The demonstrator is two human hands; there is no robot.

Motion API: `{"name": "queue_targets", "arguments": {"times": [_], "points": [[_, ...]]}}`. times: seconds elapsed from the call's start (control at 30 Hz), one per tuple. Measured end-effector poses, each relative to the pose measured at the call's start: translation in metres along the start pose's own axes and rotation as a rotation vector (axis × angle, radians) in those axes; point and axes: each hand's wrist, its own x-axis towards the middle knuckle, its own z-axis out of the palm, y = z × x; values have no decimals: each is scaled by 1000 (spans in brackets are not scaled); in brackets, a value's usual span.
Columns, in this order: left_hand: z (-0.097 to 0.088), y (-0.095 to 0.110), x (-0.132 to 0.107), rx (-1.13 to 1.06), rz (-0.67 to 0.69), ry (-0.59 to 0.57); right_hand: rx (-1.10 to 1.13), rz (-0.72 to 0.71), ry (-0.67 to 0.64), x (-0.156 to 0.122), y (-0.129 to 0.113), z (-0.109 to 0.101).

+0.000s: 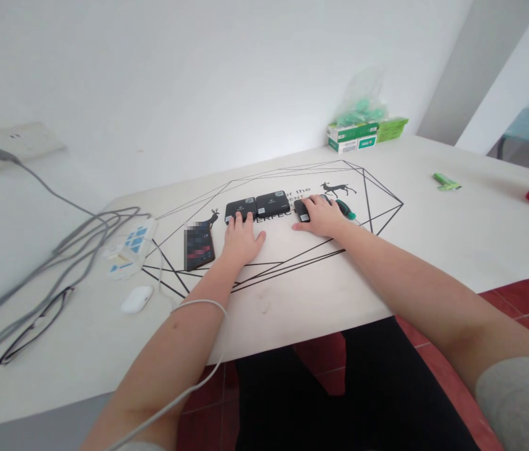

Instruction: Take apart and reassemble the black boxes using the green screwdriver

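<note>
Three flat black square boxes with small pale labels lie in a row on the white table (433, 232). My left hand (241, 243) lies palm down, fingers spread, its fingertips at the front edge of the left black box (240, 208). Against that one sits the middle black box (272, 203). My right hand (324, 218) covers most of the right black box (300, 210), with fingers over its top and the thumb at its near side. A dark green and black object (347, 210) pokes out beside my right hand; its kind is partly hidden.
Left of my left hand lies a phone (201, 244). Further left are a white earphone case (137, 299), a power strip (128, 250), glasses (34, 326) and grey cables (81, 250). Green-white boxes (352, 133) stand at the back, a green packet (446, 181) at right. A thin cable (201, 301) crosses my left forearm.
</note>
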Motion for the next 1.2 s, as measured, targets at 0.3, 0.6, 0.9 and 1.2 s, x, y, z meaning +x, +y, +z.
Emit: {"name": "queue_targets", "arguments": {"times": [0.3,0.6,0.9,1.2], "points": [[-1,-1,1,-24,12,-76,-32,126,53,9,-5,10],[1,2,5,-43,33,-69,-34,154,75,15,-16,26],[7,6,3,12,22,-21,-12,135,36,33,-21,27],[2,-5,26,-17,-45,-129,56,135,74,34,-16,28]]}}
